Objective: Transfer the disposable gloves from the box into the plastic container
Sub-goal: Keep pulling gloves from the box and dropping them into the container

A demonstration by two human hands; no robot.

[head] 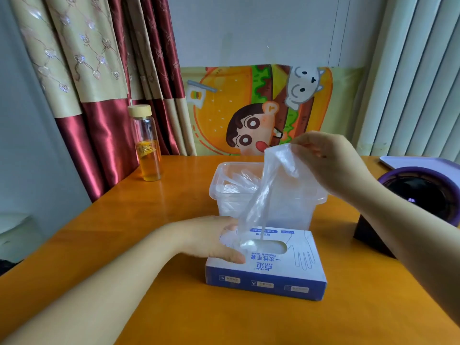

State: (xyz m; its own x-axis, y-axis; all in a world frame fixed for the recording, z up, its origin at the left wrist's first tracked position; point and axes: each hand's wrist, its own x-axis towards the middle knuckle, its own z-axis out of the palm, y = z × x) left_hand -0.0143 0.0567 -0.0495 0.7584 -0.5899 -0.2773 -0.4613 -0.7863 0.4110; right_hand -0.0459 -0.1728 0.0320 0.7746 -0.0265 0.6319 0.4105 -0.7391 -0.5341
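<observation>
Head view, the only one: the right hand is raised above the container & is pinching the top edge of a thin see-through glove between thumb and fingertips. The glove is hanging down from that pinch in a long crumpled strip. Its lower end is running into the oval slot on top of the box, so it is partly out of the box and not yet in the container.

The left hand is lying on the left end of the box top, thumb stretched flat along the lid w/ the palm pressing down. It is not curling round anything (the fingertips are partly hidden behind the glove film, so their exact lie is unclear).

The box, blue & white, is sitting flat on the orange table, just in front of the container and very close to it. The container is clear plastic, lid off, w/ more gloves lying folded inside.

A glass bottle w/ a pale lid and amber liquid is standing at the table's far left. Red & beige curtains are hanging behind it, w/ a cartoon burger poster on the back wall. A dark round purple-rimmed object is sitting at the right edge.
</observation>
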